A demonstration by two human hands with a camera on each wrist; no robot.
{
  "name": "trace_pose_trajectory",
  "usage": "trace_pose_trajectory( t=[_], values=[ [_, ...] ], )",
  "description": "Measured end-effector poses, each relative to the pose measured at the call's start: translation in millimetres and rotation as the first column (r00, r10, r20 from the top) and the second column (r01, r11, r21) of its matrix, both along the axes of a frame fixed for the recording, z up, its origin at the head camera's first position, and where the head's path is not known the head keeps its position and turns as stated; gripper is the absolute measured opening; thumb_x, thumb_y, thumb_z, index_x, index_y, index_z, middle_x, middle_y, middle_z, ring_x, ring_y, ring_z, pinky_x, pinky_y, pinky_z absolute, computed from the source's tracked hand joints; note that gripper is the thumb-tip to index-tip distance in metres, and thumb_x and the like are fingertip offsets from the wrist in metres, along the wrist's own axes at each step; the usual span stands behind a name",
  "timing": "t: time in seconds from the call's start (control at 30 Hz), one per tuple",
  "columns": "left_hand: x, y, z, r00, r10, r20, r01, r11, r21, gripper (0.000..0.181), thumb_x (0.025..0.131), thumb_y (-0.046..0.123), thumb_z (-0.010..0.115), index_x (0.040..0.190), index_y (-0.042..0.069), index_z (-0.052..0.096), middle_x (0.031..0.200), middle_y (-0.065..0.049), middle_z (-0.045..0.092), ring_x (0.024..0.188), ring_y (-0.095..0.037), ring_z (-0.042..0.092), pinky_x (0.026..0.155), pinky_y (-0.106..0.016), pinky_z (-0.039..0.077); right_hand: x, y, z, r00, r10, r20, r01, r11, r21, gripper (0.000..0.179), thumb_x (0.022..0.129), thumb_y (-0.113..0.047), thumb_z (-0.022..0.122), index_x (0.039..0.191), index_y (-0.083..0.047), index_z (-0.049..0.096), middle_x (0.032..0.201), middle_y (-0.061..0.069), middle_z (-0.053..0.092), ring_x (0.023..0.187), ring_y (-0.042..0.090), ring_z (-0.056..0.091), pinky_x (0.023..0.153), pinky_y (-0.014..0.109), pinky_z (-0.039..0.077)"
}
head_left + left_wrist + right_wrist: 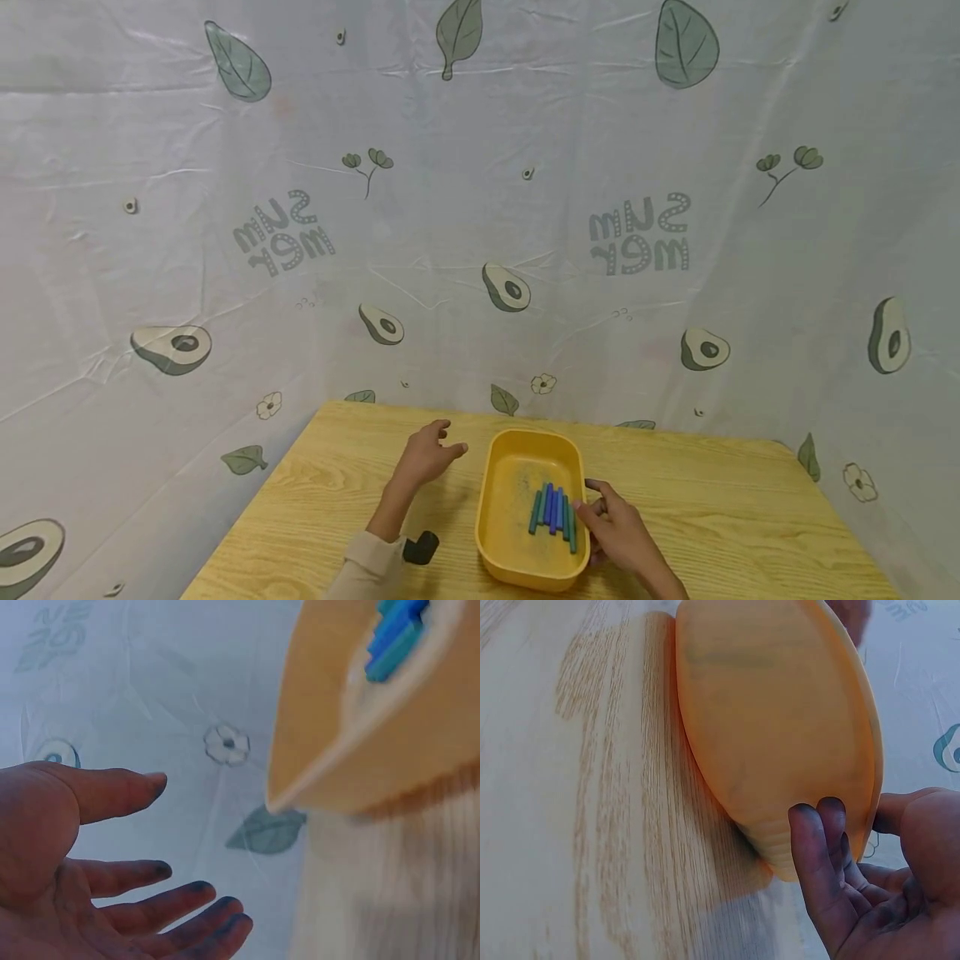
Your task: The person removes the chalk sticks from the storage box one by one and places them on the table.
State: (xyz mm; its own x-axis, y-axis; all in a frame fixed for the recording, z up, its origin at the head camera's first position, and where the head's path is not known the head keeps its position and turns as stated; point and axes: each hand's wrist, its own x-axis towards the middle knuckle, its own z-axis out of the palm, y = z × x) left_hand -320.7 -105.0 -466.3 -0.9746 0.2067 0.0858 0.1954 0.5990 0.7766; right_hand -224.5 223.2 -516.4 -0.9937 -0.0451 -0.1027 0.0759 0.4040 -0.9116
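Note:
A yellow plastic tub (pixel 498 546) stands on the table, holding several blue and green chalk-like sticks (pixel 552 508) side by side in its right half. My right hand (pixel 621 535) grips the tub's right wall, thumb over the rim and fingers against the outside, as the right wrist view of the tub's side (pixel 772 735) shows. To the left of the tub, apart from it, my left hand (pixel 426 457) hovers with fingers spread and nothing held. Dark blue stains mark the left fingertips (pixel 201 888). Bluish smudges dot the tub floor.
The wooden table (pixel 720 517) reaches back to a pale patterned curtain (pixel 450 208) printed with avocados and leaves, which also hangs at both sides. A black strap-like piece (pixel 422 547) sits at the left wrist, beside a beige sleeve (pixel 371 567).

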Motion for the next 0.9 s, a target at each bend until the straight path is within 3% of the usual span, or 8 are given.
trace_pose_trajectory(
  t=[0.23,0.4,0.53,0.7,0.9],
  values=[
    [8.0,36.9,23.1,0.995,-0.098,-0.001,0.097,0.992,0.079,0.065,0.102,0.028,0.074,0.155,-0.004,0.052,0.148,-0.034,0.059,0.130,-0.053,0.064,0.100,-0.063,0.059,-1.2,0.3,0.2,1.000,0.004,-0.006,-0.004,1.000,0.002,0.068,0.110,-0.033,0.062,0.159,0.008,0.040,0.102,0.013,0.070,0.068,0.025,0.072,0.055,0.041,0.063],
    [14.2,63.5,28.5,0.991,-0.129,0.038,0.123,0.984,0.126,0.065,0.101,0.028,0.075,0.155,-0.002,0.053,0.147,-0.030,0.061,0.130,-0.050,0.064,0.103,-0.063,0.057,-1.0,0.5,2.3,1.000,0.009,-0.013,-0.009,1.000,0.001,0.068,0.110,-0.033,0.063,0.159,0.008,0.039,0.101,0.013,0.070,0.067,0.025,0.072,0.054,0.041,0.063],
    [19.6,79.6,23.9,0.988,-0.132,0.077,0.118,0.979,0.166,0.065,0.100,0.027,0.076,0.153,-0.002,0.054,0.144,-0.028,0.064,0.123,-0.048,0.068,0.102,-0.062,0.058,-0.6,-0.3,3.1,1.000,0.006,-0.001,-0.006,1.000,-0.009,0.070,0.109,-0.035,0.063,0.159,0.009,0.039,0.103,0.015,0.070,0.068,0.026,0.073,0.055,0.043,0.064],
    [24.3,96.0,12.5,0.980,-0.127,0.153,0.087,0.966,0.243,0.064,0.098,0.023,0.078,0.150,-0.006,0.056,0.139,-0.031,0.065,0.110,-0.046,0.073,0.091,-0.055,0.064,-1.0,0.4,1.6,1.000,0.008,0.010,-0.008,1.000,-0.014,0.071,0.109,-0.035,0.063,0.159,0.009,0.038,0.103,0.015,0.070,0.069,0.027,0.074,0.056,0.043,0.064],
    [26.5,111.3,-5.4,0.968,-0.069,0.243,0.010,0.971,0.237,0.062,0.097,0.023,0.081,0.146,-0.007,0.059,0.125,-0.025,0.072,0.100,-0.040,0.075,0.077,-0.043,0.067,-1.9,1.9,-0.8,1.000,0.013,0.008,-0.013,1.000,-0.009,0.070,0.110,-0.034,0.062,0.158,0.010,0.038,0.102,0.014,0.070,0.068,0.027,0.074,0.056,0.043,0.064]
  ],
)
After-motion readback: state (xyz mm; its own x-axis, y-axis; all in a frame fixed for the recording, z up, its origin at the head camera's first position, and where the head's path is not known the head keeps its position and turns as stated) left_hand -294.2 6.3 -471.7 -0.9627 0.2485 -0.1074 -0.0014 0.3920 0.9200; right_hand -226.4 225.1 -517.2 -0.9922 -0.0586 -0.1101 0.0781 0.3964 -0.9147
